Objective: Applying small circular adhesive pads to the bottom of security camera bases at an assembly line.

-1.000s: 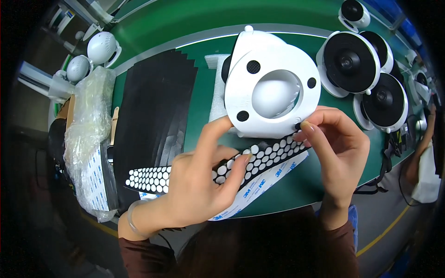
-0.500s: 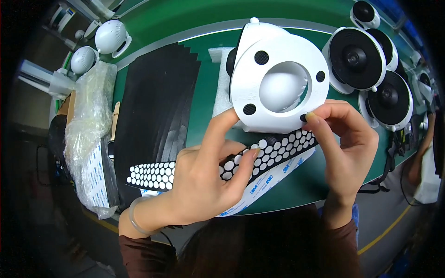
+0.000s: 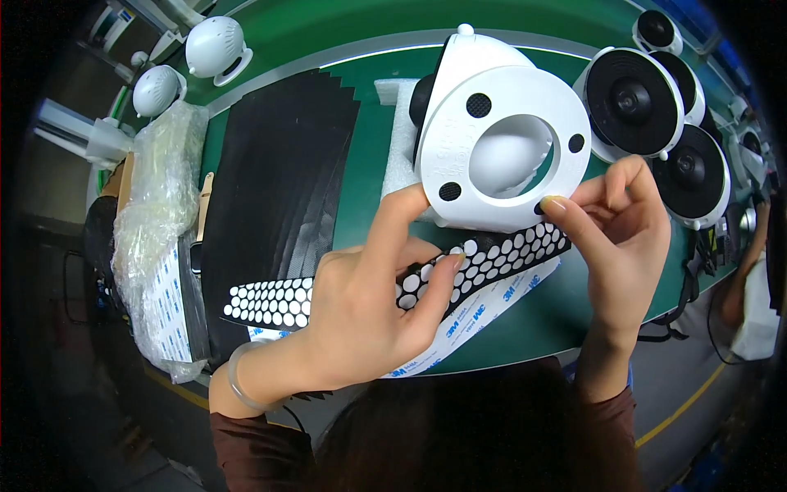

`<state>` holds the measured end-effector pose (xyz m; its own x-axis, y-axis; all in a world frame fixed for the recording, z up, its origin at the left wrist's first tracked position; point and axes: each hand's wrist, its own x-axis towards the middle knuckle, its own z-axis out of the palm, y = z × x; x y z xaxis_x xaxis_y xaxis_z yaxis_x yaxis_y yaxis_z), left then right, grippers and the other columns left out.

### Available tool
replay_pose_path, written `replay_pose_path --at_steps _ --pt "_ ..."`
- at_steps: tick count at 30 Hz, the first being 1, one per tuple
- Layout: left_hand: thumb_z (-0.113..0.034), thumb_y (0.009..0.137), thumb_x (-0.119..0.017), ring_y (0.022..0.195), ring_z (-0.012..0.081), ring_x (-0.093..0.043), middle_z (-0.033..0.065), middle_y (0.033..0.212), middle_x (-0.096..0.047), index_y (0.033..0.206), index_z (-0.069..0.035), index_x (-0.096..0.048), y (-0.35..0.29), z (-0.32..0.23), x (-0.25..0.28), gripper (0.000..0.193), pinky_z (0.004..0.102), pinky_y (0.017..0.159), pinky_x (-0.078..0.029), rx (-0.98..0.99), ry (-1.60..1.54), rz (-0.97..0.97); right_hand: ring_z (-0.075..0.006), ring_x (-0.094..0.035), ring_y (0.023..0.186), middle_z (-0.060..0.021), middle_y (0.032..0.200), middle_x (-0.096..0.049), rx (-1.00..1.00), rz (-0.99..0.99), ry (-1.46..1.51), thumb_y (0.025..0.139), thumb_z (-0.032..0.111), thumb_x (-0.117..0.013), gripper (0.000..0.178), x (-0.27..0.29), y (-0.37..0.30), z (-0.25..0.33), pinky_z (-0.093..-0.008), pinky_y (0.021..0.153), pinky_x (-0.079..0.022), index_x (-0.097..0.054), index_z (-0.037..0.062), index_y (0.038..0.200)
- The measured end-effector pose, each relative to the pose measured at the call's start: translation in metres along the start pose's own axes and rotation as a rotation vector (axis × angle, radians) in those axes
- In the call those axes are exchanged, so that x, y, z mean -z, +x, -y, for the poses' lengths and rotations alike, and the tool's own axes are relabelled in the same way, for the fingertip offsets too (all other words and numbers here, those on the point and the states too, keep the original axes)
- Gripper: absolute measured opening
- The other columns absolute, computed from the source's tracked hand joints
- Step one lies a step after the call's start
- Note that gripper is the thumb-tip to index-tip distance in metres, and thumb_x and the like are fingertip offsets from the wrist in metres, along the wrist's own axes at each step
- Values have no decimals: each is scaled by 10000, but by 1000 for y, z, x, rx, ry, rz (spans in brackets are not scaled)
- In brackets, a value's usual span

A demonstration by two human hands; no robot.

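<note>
A white round speaker (image 3: 484, 57) lies on its side on a foam block (image 3: 399, 164), its ring-shaped base (image 3: 456, 156) facing me. Black round foot pads (image 3: 478, 105) sit around the ring. My left hand (image 3: 365, 303) pinches a black strip of round adhesive pads with white backings (image 3: 508, 256) between thumb and fingers. Its index finger touches the ring's lower left edge. At the lower right of the ring, the thumb of my right hand (image 3: 623, 238) presses a small black foot pad (image 3: 539, 208), fingers curled beside the rim. Some of the pad is hidden by the thumb.
Black sheets (image 3: 279, 180) are stacked on the green table (image 3: 361, 176), left of the speaker. Bubble-wrapped goods (image 3: 156, 221) lie further left. Several more speakers (image 3: 635, 102) stand at the right, and white ones (image 3: 215, 47) at the far left. A backing sheet (image 3: 459, 332) hangs below the strip.
The speaker has shifted slightly right and tilted a little in the view. My right hand's fingers are raised higher, its thumb still on the pad. The left hand keeps holding the strip.
</note>
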<state>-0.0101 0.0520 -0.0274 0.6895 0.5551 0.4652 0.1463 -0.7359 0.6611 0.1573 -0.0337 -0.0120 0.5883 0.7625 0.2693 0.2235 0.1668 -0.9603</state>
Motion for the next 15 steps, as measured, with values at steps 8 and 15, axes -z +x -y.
replay_pose_path --at_steps 8,15 --pt "-8 709 -639 480 217 -601 88 600 -607 1115 6 -414 1 2 2 465 262 426 -432 30 -39 -3 -94 -605 666 -73 725 -621 -113 14 107 716 -51 -663 418 3 3 2 -164 592 -486 -374 24 1009" --pt "31 752 -596 678 160 -652 117 718 -652 1097 21 -384 3 -5 10 405 223 631 -501 133 -57 138 -132 -550 898 -79 999 -577 166 26 -378 778 52 -594 321 9 14 24 -212 739 -453 -488 0 1076"
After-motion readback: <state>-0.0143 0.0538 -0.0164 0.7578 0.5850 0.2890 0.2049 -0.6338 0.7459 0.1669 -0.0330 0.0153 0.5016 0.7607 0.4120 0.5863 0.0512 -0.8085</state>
